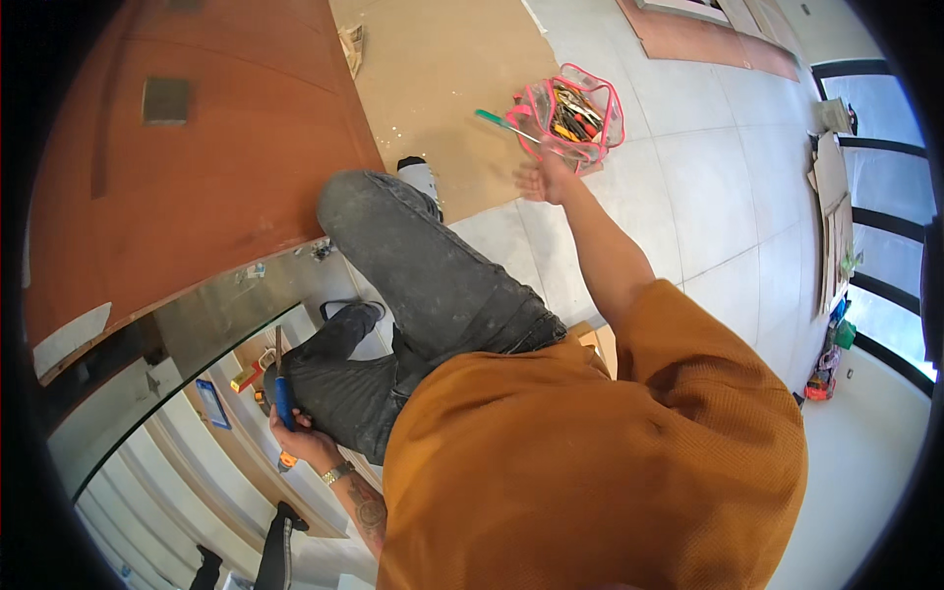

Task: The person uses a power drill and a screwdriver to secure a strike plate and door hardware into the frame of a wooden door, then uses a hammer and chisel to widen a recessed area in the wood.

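My left hand, low at the left beside my bent knee, is closed around a blue-handled tool. Its narrow dark shaft points up; I cannot make out the tip. My right hand is stretched forward over the floor, fingers spread and slightly blurred. It is at the near side of a clear bag with pink trim, full of hand tools. A green-handled screwdriver sticks out left from the bag's edge. Its shaft runs toward my right thumb; whether they touch I cannot tell.
A large reddish-brown panel carrying a small grey square block spans the upper left. Brown cardboard covers the tiled floor ahead. Another person's leg shows at lower left. Cardboard pieces lean by the right windows.
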